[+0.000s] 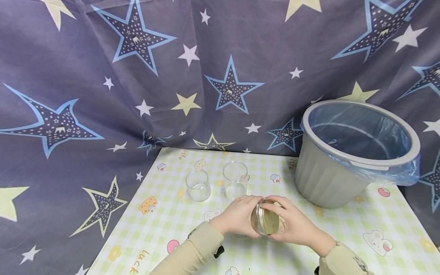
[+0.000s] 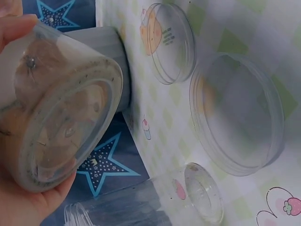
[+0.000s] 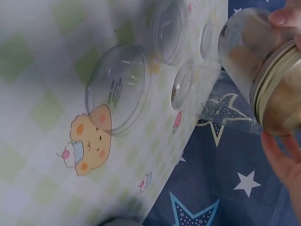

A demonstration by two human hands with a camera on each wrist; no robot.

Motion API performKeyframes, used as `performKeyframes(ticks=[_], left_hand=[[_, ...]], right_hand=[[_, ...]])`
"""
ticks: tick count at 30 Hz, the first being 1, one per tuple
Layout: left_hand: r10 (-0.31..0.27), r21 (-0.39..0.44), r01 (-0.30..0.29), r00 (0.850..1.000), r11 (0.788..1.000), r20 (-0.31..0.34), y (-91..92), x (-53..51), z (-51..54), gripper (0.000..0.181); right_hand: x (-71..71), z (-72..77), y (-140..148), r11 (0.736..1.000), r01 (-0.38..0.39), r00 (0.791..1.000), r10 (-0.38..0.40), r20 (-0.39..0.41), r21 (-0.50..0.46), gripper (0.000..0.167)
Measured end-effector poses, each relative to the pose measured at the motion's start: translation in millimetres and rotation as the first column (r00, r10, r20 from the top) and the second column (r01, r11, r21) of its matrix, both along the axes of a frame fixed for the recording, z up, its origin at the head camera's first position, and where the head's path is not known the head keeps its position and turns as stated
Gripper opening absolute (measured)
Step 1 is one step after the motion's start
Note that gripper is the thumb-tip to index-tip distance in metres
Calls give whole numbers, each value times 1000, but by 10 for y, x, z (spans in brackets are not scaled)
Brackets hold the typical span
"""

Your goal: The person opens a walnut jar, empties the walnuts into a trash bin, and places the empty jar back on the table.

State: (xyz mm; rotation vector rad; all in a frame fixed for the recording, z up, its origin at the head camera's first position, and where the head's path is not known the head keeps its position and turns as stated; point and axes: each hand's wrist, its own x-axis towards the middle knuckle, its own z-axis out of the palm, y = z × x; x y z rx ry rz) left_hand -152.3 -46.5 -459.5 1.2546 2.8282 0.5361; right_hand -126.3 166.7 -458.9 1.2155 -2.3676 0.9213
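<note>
A clear jar point(image 2: 70, 113) with a gold screw lid point(image 1: 270, 221) is held tilted above the table, its lid facing right. Brown and pale contents show through the wall; their kind is unclear. My left hand point(image 1: 240, 216) grips the jar's body from the left. The right hand point(image 1: 295, 225) curls its fingers round the gold lid, which is on the jar. Beyond the hands stand a short clear jar point(image 1: 198, 186) and a taller clear jar point(image 1: 235, 179). Two round clear lids or shallow dishes point(image 2: 235, 113) point(image 3: 118, 89) lie below on the table.
A grey bin point(image 1: 330, 179) lined with a blue bag point(image 1: 402, 173) stands at the back right. The table wears a green checked cloth point(image 1: 137, 233) with cartoon prints. A star-patterned curtain point(image 1: 172, 126) hangs behind and at the left.
</note>
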Motion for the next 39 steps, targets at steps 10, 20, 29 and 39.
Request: performKeyframes(ticks=[10, 20, 29, 39], left_hand=[[31, 19, -33, 996, 999, 87, -4, 20, 6, 98], [72, 4, -72, 997, 997, -15, 32, 11, -16, 94], [101, -1, -102, 987, 995, -125, 75, 35, -44, 94], [109, -2, -110, 987, 994, -117, 59, 30, -62, 92]], right_hand=[[-17, 86, 45, 1000, -28, 1000, 27, 4, 6, 80], [11, 157, -26, 965, 249, 859, -262, 440, 88, 55], [-9, 198, -147, 931, 307, 786, -365, 499, 198, 64], [-11, 177, -140, 942, 301, 788, -334, 517, 149, 69]])
